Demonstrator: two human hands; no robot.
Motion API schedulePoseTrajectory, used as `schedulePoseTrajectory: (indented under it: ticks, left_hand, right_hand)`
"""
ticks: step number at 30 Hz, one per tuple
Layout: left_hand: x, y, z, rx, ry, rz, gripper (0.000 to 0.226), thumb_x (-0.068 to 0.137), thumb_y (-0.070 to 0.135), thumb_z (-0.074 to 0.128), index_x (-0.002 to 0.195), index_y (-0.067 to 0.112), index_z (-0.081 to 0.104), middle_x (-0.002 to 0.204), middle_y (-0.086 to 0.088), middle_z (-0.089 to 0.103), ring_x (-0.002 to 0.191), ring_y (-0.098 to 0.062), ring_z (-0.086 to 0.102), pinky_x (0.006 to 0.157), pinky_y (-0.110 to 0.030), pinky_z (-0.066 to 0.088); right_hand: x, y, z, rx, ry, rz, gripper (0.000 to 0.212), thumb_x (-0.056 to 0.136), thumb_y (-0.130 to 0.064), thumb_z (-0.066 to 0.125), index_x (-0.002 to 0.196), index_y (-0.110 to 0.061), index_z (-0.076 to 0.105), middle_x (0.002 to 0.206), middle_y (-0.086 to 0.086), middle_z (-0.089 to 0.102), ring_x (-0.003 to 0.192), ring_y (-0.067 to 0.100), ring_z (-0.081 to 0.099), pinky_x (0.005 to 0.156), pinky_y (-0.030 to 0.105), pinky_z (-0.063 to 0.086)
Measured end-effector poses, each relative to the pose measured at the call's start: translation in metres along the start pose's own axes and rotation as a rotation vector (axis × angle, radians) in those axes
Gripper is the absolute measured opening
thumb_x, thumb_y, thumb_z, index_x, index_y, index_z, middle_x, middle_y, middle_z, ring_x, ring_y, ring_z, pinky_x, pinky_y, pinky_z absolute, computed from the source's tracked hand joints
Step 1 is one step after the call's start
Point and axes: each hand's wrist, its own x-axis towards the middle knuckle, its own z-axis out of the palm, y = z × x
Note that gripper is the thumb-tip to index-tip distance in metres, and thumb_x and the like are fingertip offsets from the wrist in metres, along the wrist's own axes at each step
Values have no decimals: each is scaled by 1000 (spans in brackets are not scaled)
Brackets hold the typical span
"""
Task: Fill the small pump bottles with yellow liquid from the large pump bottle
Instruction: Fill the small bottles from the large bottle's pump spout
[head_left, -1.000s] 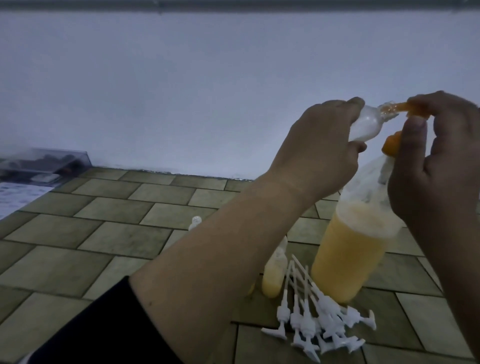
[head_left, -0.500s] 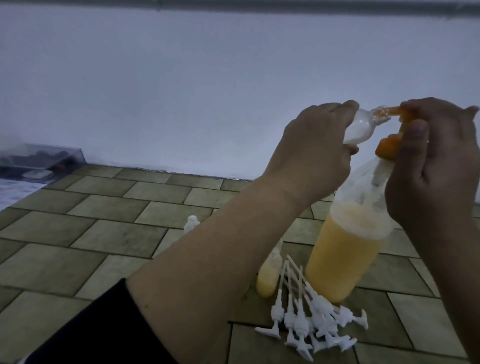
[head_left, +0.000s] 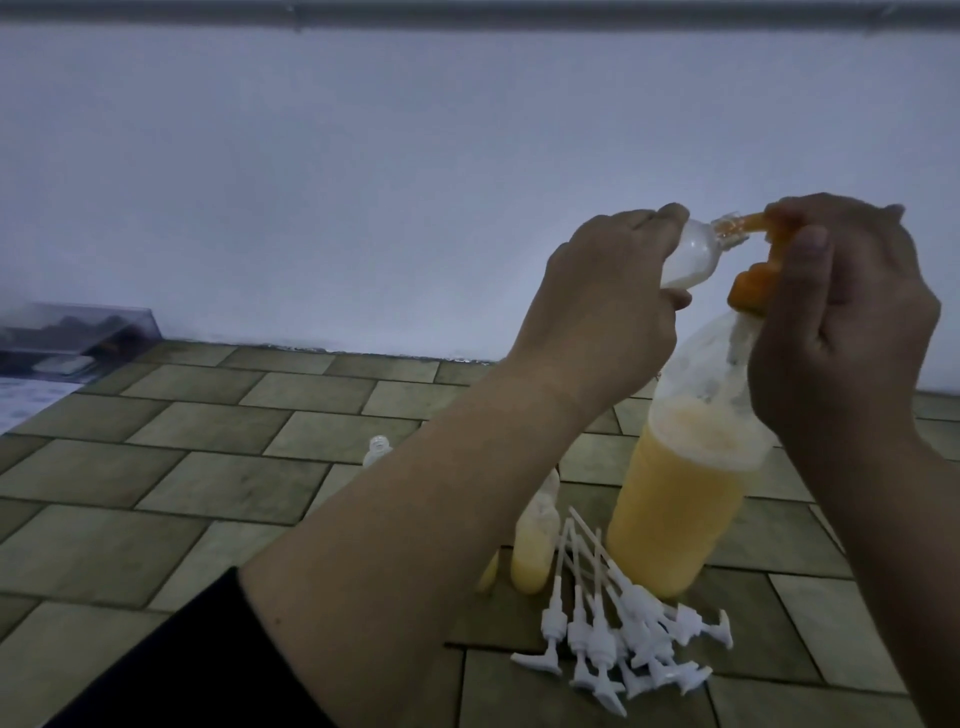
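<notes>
The left hand (head_left: 597, 306) holds a small bottle (head_left: 327, 258) up in front of the white wall (head_left: 363, 182), its fingers curled over the top of the bottle and the thumb under it, so that only the clear shoulder and neck stick out to the right of the fist. The bottle lies tilted almost on its side, and its open mouth meets the tip of the orange pump spout (head_left: 748, 231) of the large bottle (head_left: 685, 493). The right hand (head_left: 841, 322) is closed round that pump head, fingers over the top and the thumb pointing up along its near side (how hard it presses cannot be told). The large bottle stands upright on the tiled floor (head_left: 182, 467) just below both hands, with yellow liquid filling its lower part and its clear upper part streaked inside. The right hand hides most of the pump head and the bottle's right shoulder. Behind the left forearm, a small bottle with yellow liquid (head_left: 535, 540) stands just beside the large one, and another small one (head_left: 376, 451) shows only its neck above the arm. A heap of white pump tops (head_left: 613, 639) with long tubes lies in front of the large bottle. At far left a clear box (head_left: 78, 338) sits by the wall, its contents too dim to make out.
</notes>
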Motion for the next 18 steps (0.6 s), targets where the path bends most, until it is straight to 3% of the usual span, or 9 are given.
schedulePoseTrajectory:
  ticks: [9, 13, 18]
  left_hand:
    - [-5, 2, 6, 19, -10, -9, 51, 88, 17, 63, 136, 13, 45, 133, -3, 55, 120, -20, 48, 97, -28, 37]
    - [-2, 3, 0, 18, -13, -17, 51, 89, 17, 61, 137, 13, 45, 133, -3, 55, 121, -21, 47, 98, -30, 36]
    - [0, 10, -1, 42, 13, -6, 53, 89, 19, 61, 138, 15, 43, 137, -1, 53, 124, -19, 45, 101, -28, 34]
  right_hand:
    - [-7, 10, 7, 13, 65, 15, 42, 102, -18, 26, 110, 2, 62, 106, 19, 65, 103, 19, 54, 101, 49, 41]
    - [-3, 3, 3, 18, 23, 3, 44, 102, -21, 26, 109, 3, 62, 105, 20, 64, 97, 11, 50, 100, 51, 41]
    - [0, 1, -1, 9, 56, -24, 43, 102, -21, 27, 107, 4, 63, 101, 19, 64, 100, 18, 50, 96, 58, 41]
